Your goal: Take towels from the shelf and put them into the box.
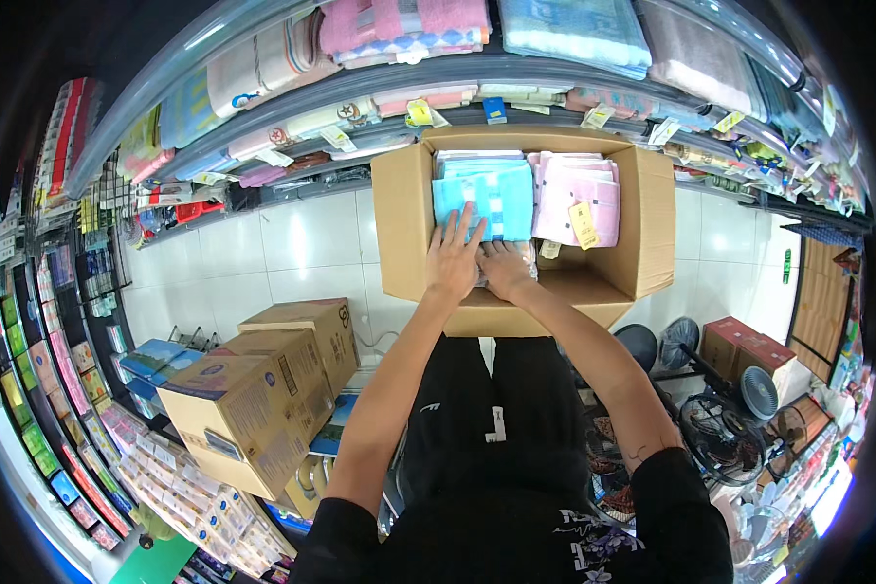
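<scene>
An open cardboard box [653, 219] stands before me with its flaps folded outward. In its left part lies a stack of folded towels, topped by a bright blue towel [482, 197]. My left hand [454, 255] rests on the near left of this towel, fingers spread. Just beside it, my right hand [506, 270] reaches down at the near edge of the stack, over a partly covered item in what looks like clear wrapping. Its fingertips are partly hidden, so its grip is unclear. Folded pink towels [555, 190] fill the far right part, with a yellow tag [584, 225] on top.
Shelves of folded towels [573, 33] run along the far side, price tags on their edges. Closed cartons [255, 394] are stacked at left. Electric fans [723, 438] and a red carton [744, 347] stand at right. White tiles [306, 241] cover the floor.
</scene>
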Demonstrator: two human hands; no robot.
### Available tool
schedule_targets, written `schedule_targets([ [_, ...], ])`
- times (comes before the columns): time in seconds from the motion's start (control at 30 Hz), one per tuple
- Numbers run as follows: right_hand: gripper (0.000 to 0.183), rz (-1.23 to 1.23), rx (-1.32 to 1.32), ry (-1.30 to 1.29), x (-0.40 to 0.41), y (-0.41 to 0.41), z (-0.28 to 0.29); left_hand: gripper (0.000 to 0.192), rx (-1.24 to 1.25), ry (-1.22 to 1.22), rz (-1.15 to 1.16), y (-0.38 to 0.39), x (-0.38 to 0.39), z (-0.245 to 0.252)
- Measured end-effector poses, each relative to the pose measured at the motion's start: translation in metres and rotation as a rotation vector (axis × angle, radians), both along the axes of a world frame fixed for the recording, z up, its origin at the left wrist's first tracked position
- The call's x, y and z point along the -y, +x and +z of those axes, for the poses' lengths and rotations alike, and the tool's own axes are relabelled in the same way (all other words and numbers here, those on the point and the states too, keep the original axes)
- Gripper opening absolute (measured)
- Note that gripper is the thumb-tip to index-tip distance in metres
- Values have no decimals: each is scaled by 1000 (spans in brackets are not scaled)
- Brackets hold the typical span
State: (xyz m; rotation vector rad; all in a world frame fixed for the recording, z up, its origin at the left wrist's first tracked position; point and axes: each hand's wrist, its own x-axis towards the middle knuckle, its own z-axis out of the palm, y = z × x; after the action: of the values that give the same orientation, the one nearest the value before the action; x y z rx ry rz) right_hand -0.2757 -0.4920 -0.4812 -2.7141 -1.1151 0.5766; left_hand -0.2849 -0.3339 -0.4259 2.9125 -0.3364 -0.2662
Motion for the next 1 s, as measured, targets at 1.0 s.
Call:
schedule_targets([
  [1.0, 46, -183, -76, 278, 114, -67, 94, 44, -458, -445, 1074, -248, -120, 40],
])
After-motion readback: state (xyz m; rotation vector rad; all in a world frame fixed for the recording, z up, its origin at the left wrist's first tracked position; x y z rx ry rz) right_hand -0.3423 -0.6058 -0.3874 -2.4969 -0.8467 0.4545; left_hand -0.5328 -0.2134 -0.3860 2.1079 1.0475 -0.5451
